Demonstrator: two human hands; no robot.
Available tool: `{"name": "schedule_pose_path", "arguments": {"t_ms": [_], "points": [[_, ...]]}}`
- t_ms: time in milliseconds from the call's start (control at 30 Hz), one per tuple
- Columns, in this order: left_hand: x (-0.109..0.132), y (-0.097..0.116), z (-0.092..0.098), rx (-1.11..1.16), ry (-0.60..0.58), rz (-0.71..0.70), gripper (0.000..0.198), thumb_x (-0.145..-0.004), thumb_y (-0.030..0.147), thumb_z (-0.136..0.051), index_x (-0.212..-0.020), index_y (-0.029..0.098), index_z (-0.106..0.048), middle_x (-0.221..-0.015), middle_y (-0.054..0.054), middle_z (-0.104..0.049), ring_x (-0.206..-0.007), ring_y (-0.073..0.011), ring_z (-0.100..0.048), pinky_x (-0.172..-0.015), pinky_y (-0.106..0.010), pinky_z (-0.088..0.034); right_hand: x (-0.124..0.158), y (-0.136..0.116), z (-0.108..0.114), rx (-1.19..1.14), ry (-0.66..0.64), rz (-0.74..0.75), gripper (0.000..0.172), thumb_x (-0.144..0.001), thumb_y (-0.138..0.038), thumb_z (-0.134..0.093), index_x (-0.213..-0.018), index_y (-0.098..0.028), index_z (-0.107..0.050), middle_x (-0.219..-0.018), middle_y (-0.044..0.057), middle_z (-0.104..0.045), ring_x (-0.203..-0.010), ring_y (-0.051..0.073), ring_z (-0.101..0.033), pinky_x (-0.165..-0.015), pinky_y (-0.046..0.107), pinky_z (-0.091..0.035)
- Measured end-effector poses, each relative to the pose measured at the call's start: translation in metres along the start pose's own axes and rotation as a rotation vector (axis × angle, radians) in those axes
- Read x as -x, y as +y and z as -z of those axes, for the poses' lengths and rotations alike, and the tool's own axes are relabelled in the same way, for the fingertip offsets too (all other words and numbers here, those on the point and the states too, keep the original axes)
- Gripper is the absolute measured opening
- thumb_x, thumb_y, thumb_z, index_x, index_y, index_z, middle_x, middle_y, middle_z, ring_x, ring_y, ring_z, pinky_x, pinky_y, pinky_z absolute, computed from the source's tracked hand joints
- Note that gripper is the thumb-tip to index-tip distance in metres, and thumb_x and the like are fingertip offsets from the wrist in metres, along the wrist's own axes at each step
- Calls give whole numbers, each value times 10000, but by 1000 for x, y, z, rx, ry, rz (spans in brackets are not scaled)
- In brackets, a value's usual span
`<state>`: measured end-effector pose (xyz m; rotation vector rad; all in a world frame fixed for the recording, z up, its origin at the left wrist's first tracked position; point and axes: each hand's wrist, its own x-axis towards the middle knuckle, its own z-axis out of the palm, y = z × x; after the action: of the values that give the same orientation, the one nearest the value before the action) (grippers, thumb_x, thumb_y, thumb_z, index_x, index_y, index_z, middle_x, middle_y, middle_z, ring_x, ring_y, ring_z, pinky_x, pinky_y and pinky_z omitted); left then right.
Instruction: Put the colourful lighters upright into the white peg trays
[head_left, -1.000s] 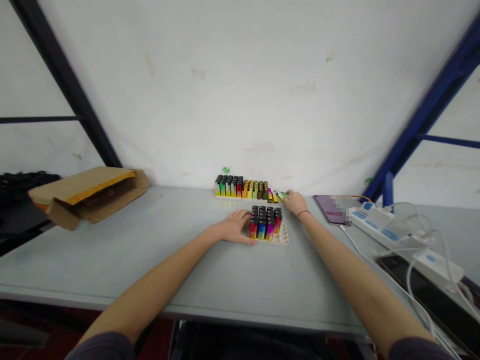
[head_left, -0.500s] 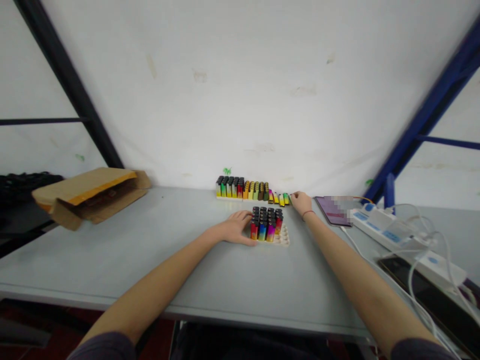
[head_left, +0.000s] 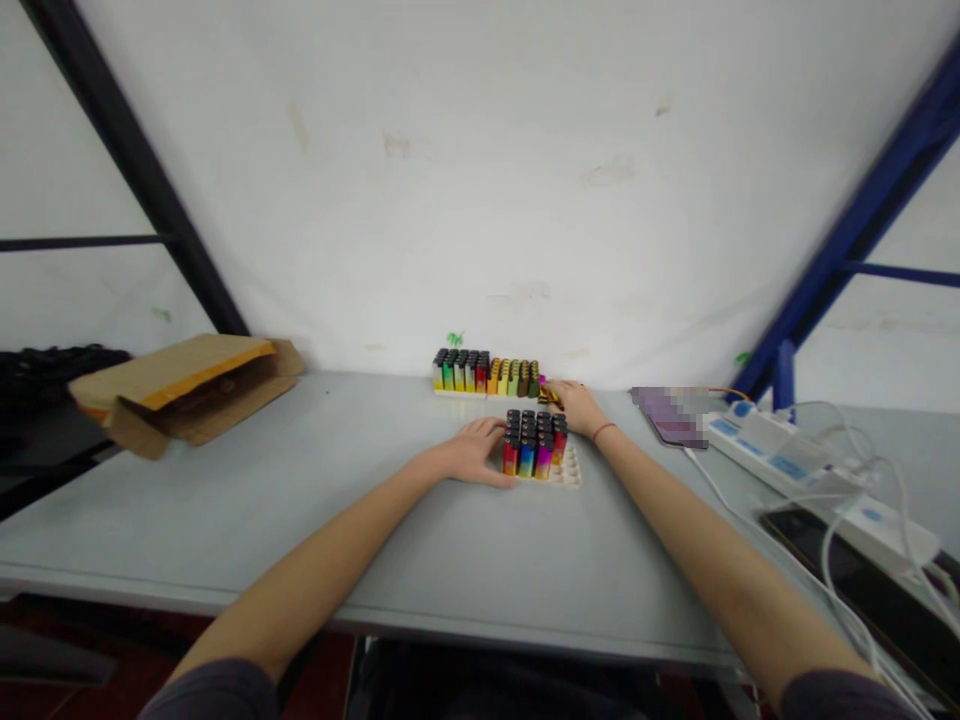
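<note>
A white tray (head_left: 568, 471) holds rows of upright lighters (head_left: 527, 455) with black tops; its right end shows bare slots. My left hand (head_left: 477, 453) rests against the tray's left side, thumb and fingers spread around the corner. Behind it stands a second tray (head_left: 460, 394) full of black-topped lighters (head_left: 461, 371), with yellow and green lighters (head_left: 513, 378) to its right. My right hand (head_left: 571, 401) is over the loose lighters at the right end of that row, fingers bent down on them; whether it grips one is hard to make out.
An open brown cardboard package (head_left: 180, 385) lies at the left. On the right are a phone (head_left: 673, 417), a white power strip (head_left: 795, 462) with tangled cables, and a dark phone (head_left: 840, 570). A wall (head_left: 480, 180) rises behind the table (head_left: 360, 540).
My right hand has moved left along the loose lighters, covering most of them. My left hand stays at the tray. The view has shifted slightly.
</note>
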<state>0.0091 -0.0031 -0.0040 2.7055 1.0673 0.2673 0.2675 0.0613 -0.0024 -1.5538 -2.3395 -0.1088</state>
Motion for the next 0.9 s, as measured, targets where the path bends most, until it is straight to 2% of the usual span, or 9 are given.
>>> {"name": "schedule_pose_path", "arguments": {"t_ms": [67, 167, 233, 367, 467, 567, 733, 900], "points": [[0, 0, 0, -3, -2, 0, 943, -674, 724, -635, -1377, 140, -404, -1449, -175, -379, -1354, -384, -314, -1139, -457, -231, 2, -2, 1, 17, 21, -43, 390, -899, -362, -499, -1201, -144, -616, -1195, 130, -649, -1119, 259, -539, -963, 350, -376], [0, 0, 1, -15, -12, 5, 947, -684, 725, -627, -1381, 123, -403, -1446, -180, -378, -1359, -381, -307, -1143, -450, -224, 2, -4, 5, 57, 39, -89, 437, -918, -495, -463, -1022, -122, -666, -1049, 156, -682, -1021, 266, -575, -901, 334, -398], [0, 0, 1, -16, -17, 8, 960, -683, 724, -628, -1382, 107, -399, -1445, -190, -375, -1358, -388, -304, -1143, -453, -222, -1, -6, 8, 80, 27, -114, 418, -925, -466, -461, -1002, -111, -666, -1017, 166, -684, -983, 259, -592, -875, 320, -405], [0, -2, 0, -16, -22, 9, 978, -673, 745, -620, -1384, 113, -396, -1447, -185, -374, -1359, -394, -299, -1142, -457, -222, -12, -13, 13, 106, -22, -116, 344, -932, -337, -447, -1092, -120, -660, -1029, 166, -689, -950, 237, -628, -847, 295, -420], [0, -3, -1, -23, -22, 12, 964, -681, 745, -613, -1383, 122, -396, -1450, -179, -373, -1357, -390, -302, -1141, -453, -223, -19, -18, 15, 134, -91, -122, 350, -939, -287, -414, -1023, -112, -705, -1038, 190, -687, -967, 248, -642, -852, 301, -432], [0, -2, 0, -24, -22, 15, 958, -683, 727, -626, -1377, 107, -402, -1444, -189, -379, -1350, -397, -312, -1138, -452, -229, -23, -20, 16, 120, -111, -171, 356, -939, -280, -416, -1021, -102, -713, -1054, 206, -684, -995, 253, -645, -855, 301, -447], [0, 0, 1, -38, -34, 18, 960, -689, 715, -631, -1380, 91, -395, -1454, -200, -364, -1358, -391, -305, -1141, -446, -225, -27, -22, 18, 53, -134, -365, 324, -904, -271, -497, -1083, -80, -689, -1094, 214, -683, -1037, 253, -648, -851, 279, -463], [0, 0, 1, -44, -29, 20, 957, -692, 712, -634, -1379, 89, -397, -1456, -204, -363, -1362, -387, -301, -1141, -449, -226, -35, -23, 19, 10, -156, -423, 338, -811, -299, -640, -1056, -72, -698, -1049, 230, -697, -1025, 263, -659, -830, 261, -472]]}}
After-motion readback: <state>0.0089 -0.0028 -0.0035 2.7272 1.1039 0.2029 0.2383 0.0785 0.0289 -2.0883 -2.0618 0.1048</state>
